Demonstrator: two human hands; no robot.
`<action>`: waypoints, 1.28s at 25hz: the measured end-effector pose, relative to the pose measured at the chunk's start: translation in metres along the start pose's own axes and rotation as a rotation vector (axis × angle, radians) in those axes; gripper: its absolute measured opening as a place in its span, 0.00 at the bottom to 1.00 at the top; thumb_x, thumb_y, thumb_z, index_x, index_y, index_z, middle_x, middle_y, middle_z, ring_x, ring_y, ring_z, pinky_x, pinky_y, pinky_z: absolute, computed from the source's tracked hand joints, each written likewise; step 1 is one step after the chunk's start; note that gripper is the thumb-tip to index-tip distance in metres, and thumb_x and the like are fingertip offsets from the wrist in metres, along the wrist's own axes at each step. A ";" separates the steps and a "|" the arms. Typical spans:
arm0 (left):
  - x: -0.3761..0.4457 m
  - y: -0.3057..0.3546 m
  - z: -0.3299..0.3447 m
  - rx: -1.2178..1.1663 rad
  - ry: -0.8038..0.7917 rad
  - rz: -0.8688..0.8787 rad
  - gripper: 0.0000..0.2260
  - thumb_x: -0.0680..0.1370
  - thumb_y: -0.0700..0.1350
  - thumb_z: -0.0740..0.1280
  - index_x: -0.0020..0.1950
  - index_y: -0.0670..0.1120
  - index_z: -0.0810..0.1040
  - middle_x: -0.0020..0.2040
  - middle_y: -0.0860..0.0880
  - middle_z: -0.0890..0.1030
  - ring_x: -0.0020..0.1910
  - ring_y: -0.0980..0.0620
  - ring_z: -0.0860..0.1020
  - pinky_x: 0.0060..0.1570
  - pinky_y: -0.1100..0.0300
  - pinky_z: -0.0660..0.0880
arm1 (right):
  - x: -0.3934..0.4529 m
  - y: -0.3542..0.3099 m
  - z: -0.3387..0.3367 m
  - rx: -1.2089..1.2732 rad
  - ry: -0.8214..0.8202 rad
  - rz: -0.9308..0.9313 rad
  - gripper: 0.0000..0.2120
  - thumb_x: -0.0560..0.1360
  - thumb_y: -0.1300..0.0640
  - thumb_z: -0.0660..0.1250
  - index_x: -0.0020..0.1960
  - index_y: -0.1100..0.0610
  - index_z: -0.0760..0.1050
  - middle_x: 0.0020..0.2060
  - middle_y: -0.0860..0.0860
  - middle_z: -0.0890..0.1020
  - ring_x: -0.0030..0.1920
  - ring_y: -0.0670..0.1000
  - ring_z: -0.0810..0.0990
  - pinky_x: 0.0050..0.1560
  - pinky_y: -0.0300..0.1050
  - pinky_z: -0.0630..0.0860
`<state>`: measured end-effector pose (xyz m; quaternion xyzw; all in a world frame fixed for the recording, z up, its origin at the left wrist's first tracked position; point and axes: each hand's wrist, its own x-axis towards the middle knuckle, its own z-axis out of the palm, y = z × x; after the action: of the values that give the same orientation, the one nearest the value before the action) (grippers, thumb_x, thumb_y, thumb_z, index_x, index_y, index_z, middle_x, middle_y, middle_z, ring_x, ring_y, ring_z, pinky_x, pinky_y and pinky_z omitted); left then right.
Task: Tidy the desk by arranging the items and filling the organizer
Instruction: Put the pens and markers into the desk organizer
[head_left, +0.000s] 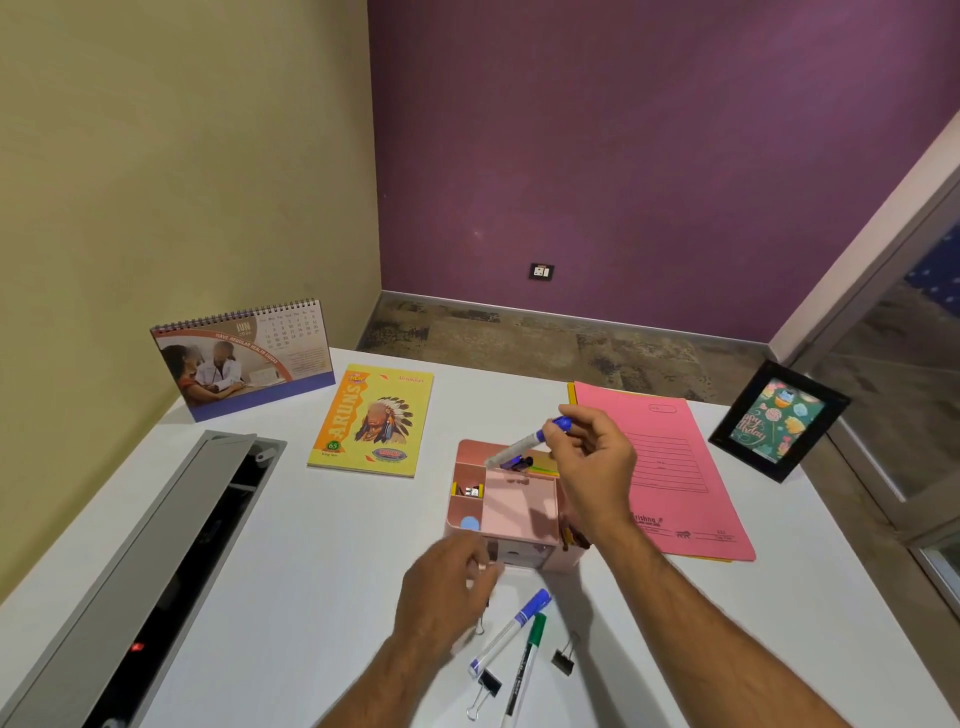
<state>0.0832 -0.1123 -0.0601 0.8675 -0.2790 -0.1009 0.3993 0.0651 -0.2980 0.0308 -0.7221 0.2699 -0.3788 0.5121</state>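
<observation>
Head view of a white surface (291, 545). The left hand (441, 587) is motion-blurred and covers the near left corner of the pink organizer (519, 506); whether its fingers grip anything cannot be told. The right hand (587, 457) pinches a blue-capped marker (524, 441) by its cap end, the barrel slanting down into the organizer's rear compartment, whose other contents are too dark to identify. The right wrist hides the organizer's right side. Small clips sit in a left compartment.

Near the left hand, on the surface, lie a blue marker (511, 631), a green marker (524, 670) cut off by the frame's lower edge, and two binder clips (485, 688) (563, 660). Farther back stand a desk calendar (244, 358), a yellow notebook (371, 421), a pink folder (670, 467) and a picture frame (776, 421).
</observation>
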 end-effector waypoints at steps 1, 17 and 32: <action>-0.006 -0.004 0.004 0.096 -0.100 0.010 0.09 0.74 0.57 0.69 0.42 0.55 0.72 0.41 0.58 0.78 0.41 0.58 0.75 0.39 0.65 0.71 | 0.004 -0.001 0.002 -0.012 0.018 0.008 0.12 0.72 0.62 0.74 0.54 0.56 0.80 0.44 0.49 0.84 0.44 0.46 0.84 0.42 0.40 0.82; -0.029 -0.016 0.041 0.554 -0.411 0.111 0.10 0.80 0.51 0.61 0.56 0.47 0.75 0.54 0.47 0.78 0.53 0.46 0.75 0.51 0.51 0.69 | 0.018 0.026 0.025 -0.711 -0.269 -0.017 0.13 0.77 0.59 0.67 0.61 0.56 0.79 0.55 0.54 0.84 0.52 0.54 0.82 0.54 0.47 0.79; -0.012 0.018 0.030 -0.027 0.041 0.015 0.05 0.80 0.47 0.63 0.54 0.52 0.77 0.48 0.56 0.77 0.46 0.54 0.74 0.43 0.64 0.70 | 0.009 0.037 0.004 -0.465 -0.331 0.124 0.12 0.79 0.48 0.62 0.46 0.51 0.82 0.41 0.46 0.85 0.44 0.48 0.81 0.46 0.45 0.77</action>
<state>0.0544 -0.1336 -0.0669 0.8617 -0.2759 -0.0838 0.4175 0.0734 -0.3154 -0.0020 -0.8542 0.3058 -0.1517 0.3923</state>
